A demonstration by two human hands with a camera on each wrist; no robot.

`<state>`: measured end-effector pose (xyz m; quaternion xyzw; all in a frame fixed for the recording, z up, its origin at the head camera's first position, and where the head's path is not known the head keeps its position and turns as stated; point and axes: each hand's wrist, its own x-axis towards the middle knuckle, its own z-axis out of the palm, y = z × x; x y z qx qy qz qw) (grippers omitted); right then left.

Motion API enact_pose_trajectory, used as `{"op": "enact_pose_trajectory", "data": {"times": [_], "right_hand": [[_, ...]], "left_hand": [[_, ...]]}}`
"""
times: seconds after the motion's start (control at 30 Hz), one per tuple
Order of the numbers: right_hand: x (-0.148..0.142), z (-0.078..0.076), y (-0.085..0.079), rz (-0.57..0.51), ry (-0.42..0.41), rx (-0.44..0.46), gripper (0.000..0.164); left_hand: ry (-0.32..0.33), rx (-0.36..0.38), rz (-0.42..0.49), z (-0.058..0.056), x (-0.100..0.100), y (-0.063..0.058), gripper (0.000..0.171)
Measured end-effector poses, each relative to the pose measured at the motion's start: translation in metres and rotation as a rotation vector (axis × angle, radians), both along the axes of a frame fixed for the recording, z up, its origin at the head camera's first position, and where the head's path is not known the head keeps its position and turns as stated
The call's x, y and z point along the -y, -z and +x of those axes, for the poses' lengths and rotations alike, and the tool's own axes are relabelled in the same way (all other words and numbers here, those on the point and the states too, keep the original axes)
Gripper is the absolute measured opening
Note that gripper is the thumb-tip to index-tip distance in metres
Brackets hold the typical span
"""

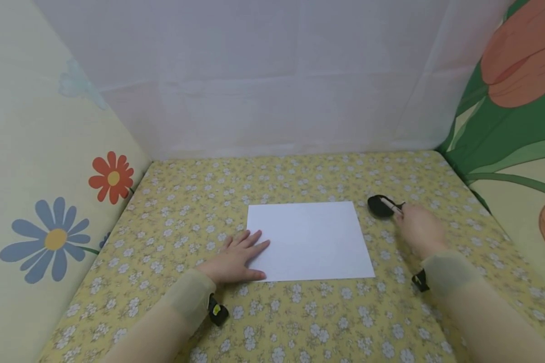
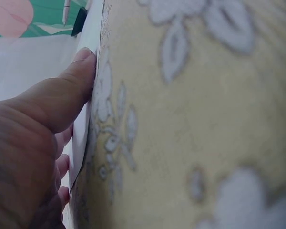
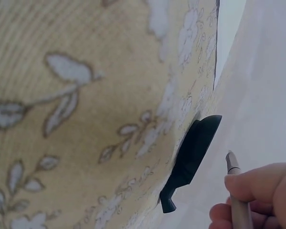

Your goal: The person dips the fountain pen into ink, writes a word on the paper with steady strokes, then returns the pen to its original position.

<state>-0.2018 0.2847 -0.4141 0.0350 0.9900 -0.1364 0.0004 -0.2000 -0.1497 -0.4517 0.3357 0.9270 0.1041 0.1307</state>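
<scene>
A white sheet of paper (image 1: 313, 242) lies on the flowered cloth. My left hand (image 1: 236, 259) rests on its left edge, fingers spread and straight; the thumb (image 2: 74, 90) presses along the near edge in the left wrist view. To the right of the sheet, my right hand (image 1: 420, 229) pinches a slim pale pen (image 3: 239, 210) between thumb and fingers. The pen's tip overlaps a small black dish (image 1: 376, 209) in the head view. From the right wrist, the tip shows apart from the dish (image 3: 195, 148), which has a short stub at one end.
A yellow cloth (image 1: 295, 322) with white flowers covers the table. Behind it hangs a plain pale curtain (image 1: 272, 101). Panels with printed flowers stand at left (image 1: 22, 151) and right (image 1: 518, 136). Black straps (image 1: 218, 312) sit at both wrists.
</scene>
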Motion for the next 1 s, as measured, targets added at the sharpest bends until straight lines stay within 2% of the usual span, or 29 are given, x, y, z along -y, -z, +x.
{"op": "enact_pose_trajectory", "data": {"times": [0.37, 0.67, 1.0], "right_hand": [[-0.0018, -0.0008, -0.0037, 0.018, 0.011, -0.017, 0.028], [-0.0025, 0.0, -0.0032, 0.042, -0.001, -0.037, 0.018], [-0.0031, -0.002, -0.0055, 0.036, -0.017, -0.027, 0.022]], "left_hand": [[0.006, -0.008, 0.004, 0.0, 0.0003, 0.0009, 0.079], [0.016, -0.01, -0.001, -0.0011, 0.0004, 0.0013, 0.08], [0.011, -0.004, -0.002, -0.0009, 0.0005, 0.0012, 0.08]]}}
